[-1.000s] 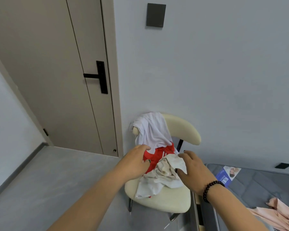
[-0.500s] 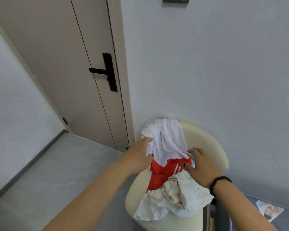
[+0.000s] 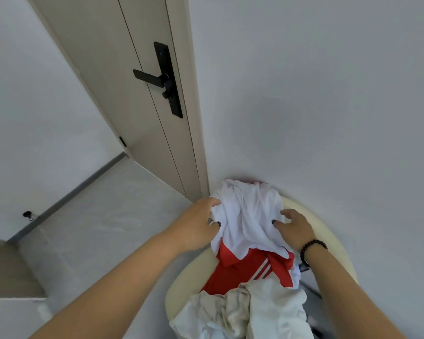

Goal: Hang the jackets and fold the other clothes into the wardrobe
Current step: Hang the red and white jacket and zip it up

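Hands (image 3: 196,226) (image 3: 295,227) grip white garment (image 3: 247,216) on chair (image 3: 328,238).

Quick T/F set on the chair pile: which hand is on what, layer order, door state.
1. Both hands grip the white garment draped over the chair back. True: left hand at its left edge, right hand at its right.
2. The red garment lies on top of the white one. False: the white one overlaps it.
3. A bead bracelet is on the left wrist. False: right wrist.
4. The door is shut. True.
5. The cream garment hangs on the door handle. False: it lies on the seat.
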Tool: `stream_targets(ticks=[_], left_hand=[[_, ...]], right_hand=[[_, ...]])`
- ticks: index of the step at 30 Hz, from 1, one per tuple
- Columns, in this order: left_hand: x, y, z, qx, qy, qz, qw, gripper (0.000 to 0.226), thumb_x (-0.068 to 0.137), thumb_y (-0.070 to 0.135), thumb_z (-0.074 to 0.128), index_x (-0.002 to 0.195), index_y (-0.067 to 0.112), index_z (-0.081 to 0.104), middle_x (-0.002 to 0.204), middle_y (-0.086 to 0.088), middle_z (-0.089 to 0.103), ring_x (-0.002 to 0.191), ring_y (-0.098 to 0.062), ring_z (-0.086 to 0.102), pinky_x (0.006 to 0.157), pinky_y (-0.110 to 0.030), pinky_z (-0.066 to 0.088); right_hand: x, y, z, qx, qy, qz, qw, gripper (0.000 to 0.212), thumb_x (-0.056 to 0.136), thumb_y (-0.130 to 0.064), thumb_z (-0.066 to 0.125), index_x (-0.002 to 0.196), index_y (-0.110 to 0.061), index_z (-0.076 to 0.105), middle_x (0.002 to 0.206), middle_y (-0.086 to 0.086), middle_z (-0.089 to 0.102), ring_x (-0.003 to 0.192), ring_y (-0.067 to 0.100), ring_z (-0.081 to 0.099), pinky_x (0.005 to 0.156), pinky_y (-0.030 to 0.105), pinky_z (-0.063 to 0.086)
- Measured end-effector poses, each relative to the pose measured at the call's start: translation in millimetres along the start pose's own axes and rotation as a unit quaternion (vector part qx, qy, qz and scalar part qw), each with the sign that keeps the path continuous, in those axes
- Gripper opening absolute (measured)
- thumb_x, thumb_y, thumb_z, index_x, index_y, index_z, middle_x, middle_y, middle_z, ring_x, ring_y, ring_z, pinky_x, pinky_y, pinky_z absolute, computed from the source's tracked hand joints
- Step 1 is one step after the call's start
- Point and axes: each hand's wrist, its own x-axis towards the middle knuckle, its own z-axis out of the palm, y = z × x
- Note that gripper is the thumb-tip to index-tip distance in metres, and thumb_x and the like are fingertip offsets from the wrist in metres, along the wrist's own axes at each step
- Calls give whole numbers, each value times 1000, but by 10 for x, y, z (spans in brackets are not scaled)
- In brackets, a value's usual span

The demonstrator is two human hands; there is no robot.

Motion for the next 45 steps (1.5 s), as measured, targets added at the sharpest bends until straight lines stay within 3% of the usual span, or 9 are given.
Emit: stream_targets(ticks=[6, 11, 18, 22, 23, 32, 37, 41, 45], left_hand=[[52, -212, 95, -63, 25, -62, 996, 41, 94, 17, 56, 132, 28, 46, 136, 7, 46, 110, -1, 48, 81, -9, 41], [-25, -378, 36, -70, 39, -116, 990, 48, 95, 15, 54, 141, 19, 43, 145, 4, 43, 122, -7, 50, 91, -16, 42], [-124, -364, 66, -99, 66, -136, 983, 47, 94, 15, 55, 140, 22, 45, 140, 5, 46, 119, -6, 51, 90, -22, 48], [-191, -365, 73, -123, 67, -144, 980, 47, 94, 16, 55, 139, 23, 45, 139, 7, 47, 121, -5, 51, 87, -20, 48], [-213, -371, 67, -129, 66, -144, 979, 47, 94, 16, 55, 139, 24, 45, 139, 8, 47, 122, -5, 50, 87, -20, 48], [-485, -391, -60, -157, 77, -119, 977, 46, 95, 16, 52, 139, 26, 44, 139, 11, 46, 122, -4, 50, 91, -22, 48], [-783, -439, -250, -172, 90, -91, 977, 46, 93, 15, 50, 138, 24, 46, 138, 13, 47, 115, -2, 53, 91, -20, 47], [-1069, -544, -506, -203, 118, -67, 970, 45, 93, 17, 54, 137, 25, 46, 131, 16, 49, 113, -2, 54, 69, -6, 46], [-1398, -686, -765, -249, 157, -43, 955, 36, 89, 19, 63, 117, 36, 50, 120, 19, 52, 104, 0, 58, 67, -8, 45]], right_hand=[[543, 132, 116, 59, 64, 67, 994, 58, 86, -21, 66, 136, -5, 42, 136, 17, 44, 115, 33, 51, 90, 35, 42], [690, 53, 296, 66, 148, 88, 983, 57, 77, -20, 72, 124, -2, 47, 124, 19, 48, 107, 34, 52, 92, 44, 46], [702, -90, 579, 157, 113, 78, 978, 59, 78, -22, 76, 122, -6, 41, 104, 8, 53, 89, 25, 52, 78, 33, 43], [782, -256, 615, 109, 55, 102, 987, 23, 88, -22, 63, 83, -2, 53, 72, 9, 53, 66, 26, 52, 62, 27, 38], [789, -291, 604, 98, 42, 96, 990, 27, 91, -20, 58, 72, -3, 51, 65, 8, 50, 59, 22, 47, 56, 27, 34], [229, -1050, 438, 176, -8, -85, 981, 27, 94, -12, 54, 67, -17, 52, 64, -7, 47, 58, 8, 42, 53, 19, 31], [-397, -1775, 242, 189, -41, -214, 957, 27, 93, -16, 55, 79, 7, 56, 76, 7, 40, 73, 18, 38, 68, 30, 31], [-1002, -2312, 228, 171, -60, -311, 933, 34, 94, -17, 55, 89, 17, 52, 78, 8, 45, 74, 19, 42, 71, 31, 35], [-1646, -2778, 350, 153, -49, -382, 910, 32, 93, -12, 55, 75, 14, 46, 71, 8, 37, 67, 17, 35, 65, 27, 29]])
